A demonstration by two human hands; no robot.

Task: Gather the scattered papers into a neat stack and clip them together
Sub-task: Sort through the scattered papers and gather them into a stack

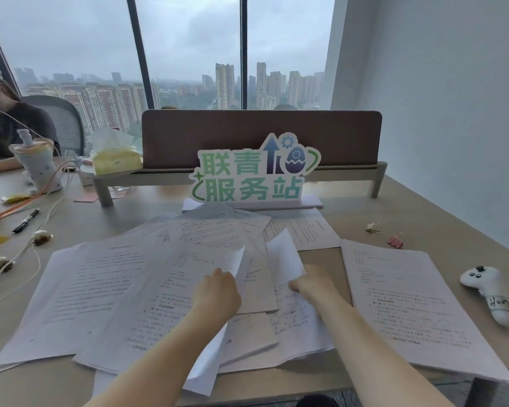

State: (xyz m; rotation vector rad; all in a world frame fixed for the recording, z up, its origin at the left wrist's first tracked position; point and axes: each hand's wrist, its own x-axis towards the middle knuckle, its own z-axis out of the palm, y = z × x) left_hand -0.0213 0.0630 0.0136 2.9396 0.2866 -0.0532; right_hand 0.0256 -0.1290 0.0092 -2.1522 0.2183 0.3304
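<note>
Printed white papers (pixel 100 289) lie scattered and overlapping across the desk in front of me. A separate sheaf (pixel 409 304) rests at the right, and one more sheet (pixel 306 230) lies further back. My left hand (pixel 218 295) grips the right edge of a curling sheet (pixel 171 289) in the middle. My right hand (pixel 315 284) pinches another sheet (pixel 282 254) whose upper corner stands up off the pile. A pink binder clip (pixel 395 241) and a gold one (pixel 373 227) sit on the desk beyond the right sheaf.
A green lettered sign (pixel 247 177) stands behind the papers, before a brown divider (pixel 262 136). A white controller (pixel 488 292) lies at far right. Left: a pen (pixel 25 221), cables, a tissue box (pixel 115 157), a wrapped bottle (pixel 39 165), and a seated person (pixel 12 124).
</note>
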